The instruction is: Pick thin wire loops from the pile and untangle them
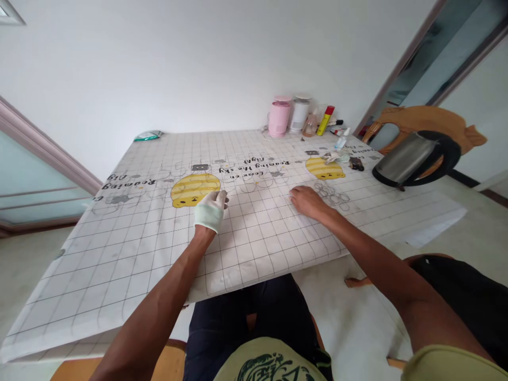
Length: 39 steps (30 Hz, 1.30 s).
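Note:
My left hand [211, 209] wears a pale green and white glove that leaves some fingertips bare. It rests over the table beside a printed yellow bee, with its fingers curled in and nothing visible in them. To the right, my bare right hand [308, 202] lies on the checked tablecloth [254, 238], fingers bent and closed, their tips turned down toward the cloth. A span of cloth separates the two hands. Beyond the right hand lies a crumpled whitish item [337, 157], its kind unclear, with a small dark object [356, 164] beside it.
A metal kettle [408, 159] with a black handle is at the table's right end, near a wooden chair [428, 124]. By the wall stand a pink container [280, 119], a white one [299, 115], bottles and a red-capped yellow can [325, 121]. A green-white packet [148, 136] lies back left.

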Available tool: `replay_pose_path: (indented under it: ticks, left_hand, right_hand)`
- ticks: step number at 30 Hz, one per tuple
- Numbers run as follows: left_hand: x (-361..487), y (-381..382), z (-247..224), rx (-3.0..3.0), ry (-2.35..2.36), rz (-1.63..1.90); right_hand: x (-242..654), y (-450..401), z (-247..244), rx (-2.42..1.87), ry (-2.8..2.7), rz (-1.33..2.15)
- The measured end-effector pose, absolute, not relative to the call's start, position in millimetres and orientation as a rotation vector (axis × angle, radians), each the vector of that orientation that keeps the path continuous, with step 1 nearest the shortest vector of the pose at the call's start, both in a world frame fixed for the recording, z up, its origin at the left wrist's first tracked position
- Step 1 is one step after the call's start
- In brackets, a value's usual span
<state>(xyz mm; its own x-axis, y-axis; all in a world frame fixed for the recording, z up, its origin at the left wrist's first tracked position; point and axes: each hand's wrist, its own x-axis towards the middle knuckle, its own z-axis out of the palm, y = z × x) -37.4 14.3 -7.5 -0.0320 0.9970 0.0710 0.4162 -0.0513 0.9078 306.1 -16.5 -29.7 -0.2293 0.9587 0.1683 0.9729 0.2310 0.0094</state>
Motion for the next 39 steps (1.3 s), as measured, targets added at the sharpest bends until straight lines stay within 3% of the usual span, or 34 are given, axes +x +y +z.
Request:
replay_pose_path:
  ticks: [9,26,34,39]
  left_hand:
    - [-39.5,15.9,-10.4,1.588,1.518,1.019]
    - [-29.9,16.9,-25.8,2.005,1.562,0.563]
    - [-24.4,16.1,-28.0,1.987,1.562,0.571]
    - [-21.7,10.6,-28.7,2.052,1.523,0.461]
  right_hand:
    - [238.7,-80.6,-48.9,-1.597,-2.389,-0.266]
    - [140.2,-117.2,-52.8,-0.908,-2.450,0.030]
    - [216.0,-106.1,-37.5,-1.584,-2.308,-0.147]
    - [256.8,-107.2,-50.7,-1.722,-2.389,-0.252]
